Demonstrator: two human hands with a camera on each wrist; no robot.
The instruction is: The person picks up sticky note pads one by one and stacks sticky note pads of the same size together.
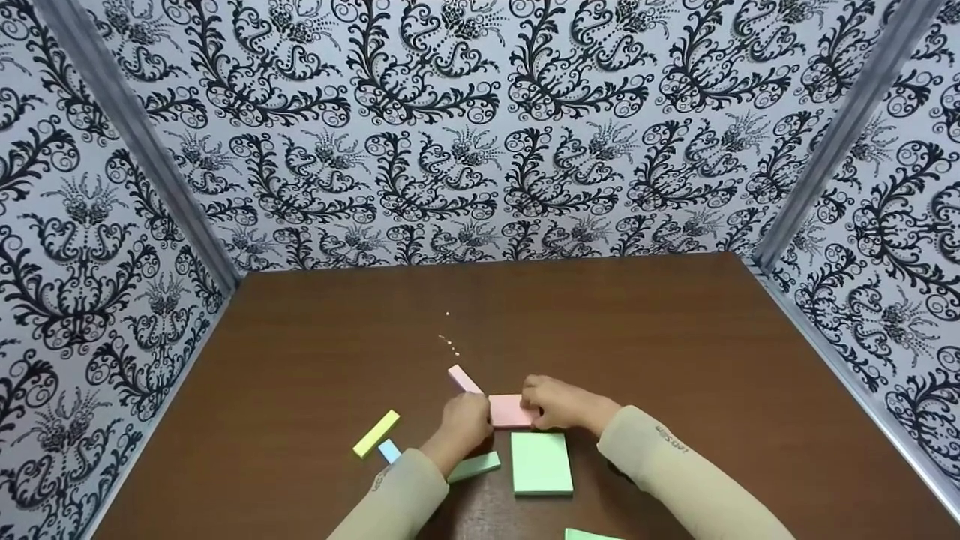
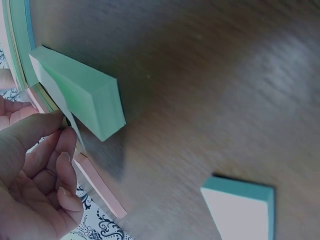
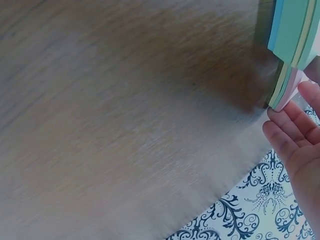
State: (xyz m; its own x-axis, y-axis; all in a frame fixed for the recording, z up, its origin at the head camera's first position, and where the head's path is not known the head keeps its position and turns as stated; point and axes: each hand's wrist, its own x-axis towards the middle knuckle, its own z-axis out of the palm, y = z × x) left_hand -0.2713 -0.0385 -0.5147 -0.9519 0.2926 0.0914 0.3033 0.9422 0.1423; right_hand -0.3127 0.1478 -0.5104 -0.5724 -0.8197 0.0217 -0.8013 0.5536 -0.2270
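Note:
A pink sticky note pad (image 1: 507, 412) lies flat on the table between my hands. With thumb and fingertips, my left hand (image 1: 466, 418) pinches its left edge. My right hand (image 1: 562, 403) grips the right edge, fingers curled over the corner. Seen edge-on in the right wrist view, the pad (image 3: 286, 89) has yellow and green layers beneath the pink. Just below it lies a larger light green sticky note pad (image 1: 541, 463). A narrow pink sticky note strip pad (image 1: 465, 379) sits beyond my left hand, and a narrow green one (image 1: 475, 466) lies near that wrist.
To the left are a narrow yellow strip pad (image 1: 376, 433) and a blue one (image 1: 389, 451), partly hidden by the sleeve. Another green piece (image 1: 589, 535) shows at the bottom edge. Small pale scraps (image 1: 450, 343) dot the brown table (image 1: 637, 322). Patterned walls (image 1: 480, 150) enclose it.

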